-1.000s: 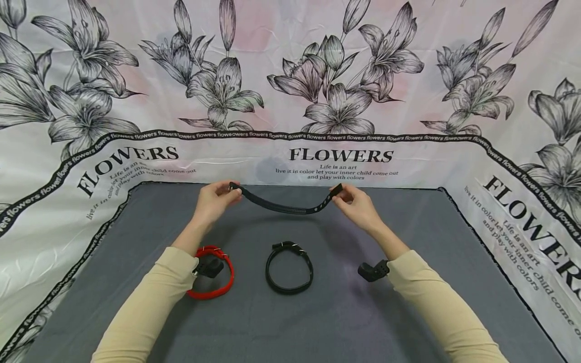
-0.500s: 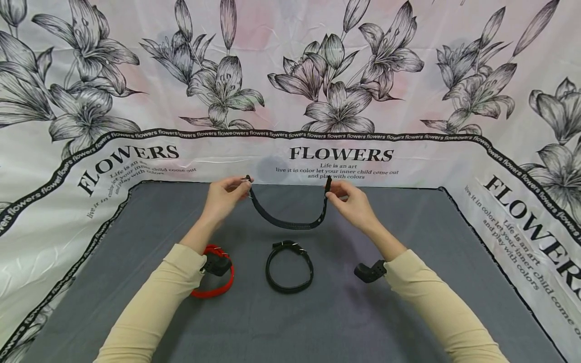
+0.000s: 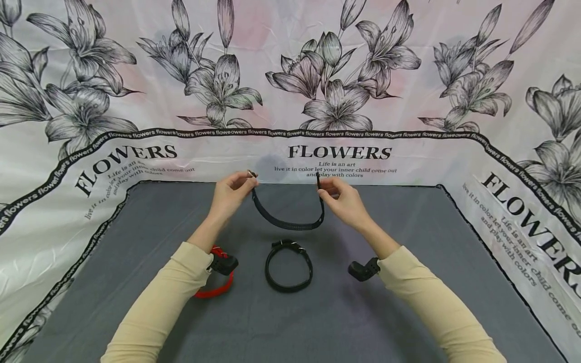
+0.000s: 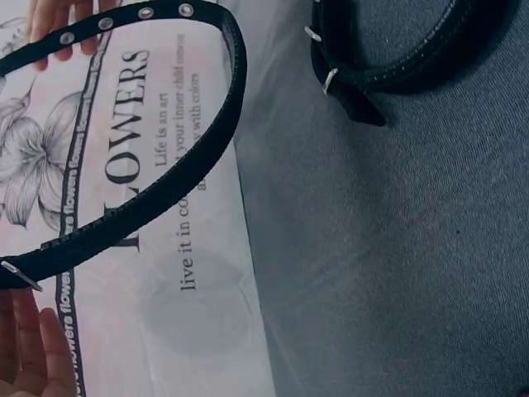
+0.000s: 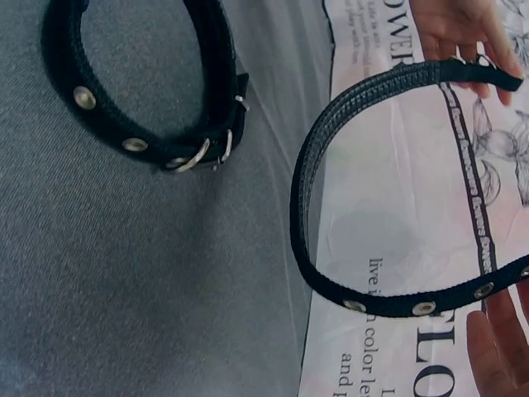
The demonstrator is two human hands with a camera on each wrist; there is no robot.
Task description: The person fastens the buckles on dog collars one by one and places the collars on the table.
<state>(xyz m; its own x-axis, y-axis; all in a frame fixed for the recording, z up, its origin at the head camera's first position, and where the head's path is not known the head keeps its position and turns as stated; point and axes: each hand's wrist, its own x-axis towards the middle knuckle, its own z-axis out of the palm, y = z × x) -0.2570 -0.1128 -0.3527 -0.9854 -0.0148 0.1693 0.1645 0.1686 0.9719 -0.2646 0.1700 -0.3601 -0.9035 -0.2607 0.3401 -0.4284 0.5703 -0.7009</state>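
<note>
A black collar [image 3: 290,225] with metal eyelets hangs in a U between my two hands, above the far part of the table. My left hand [image 3: 229,194] pinches its buckle end; the metal buckle [image 4: 21,275] shows in the left wrist view. The tip of the other end sticks up from my right hand [image 3: 343,201], which pinches the strap below it. In the right wrist view the eyelets [image 5: 424,308] run along the strap towards my right fingers [image 5: 496,347]. Nearer to me lies a second black collar [image 3: 271,280], buckled into a ring, below the held one.
A red collar [image 3: 217,292] lies on the grey table [image 3: 290,327] at the left, partly hidden by my left wrist and its black wrist camera [image 3: 224,263]. Behind the table hangs a white cloth [image 3: 254,161] printed with flowers and lettering.
Both hands have come closer together, the left moving right and the right moving left. The held collar has gone from a shallow sag to a deeper U, its ends now pointing up.
</note>
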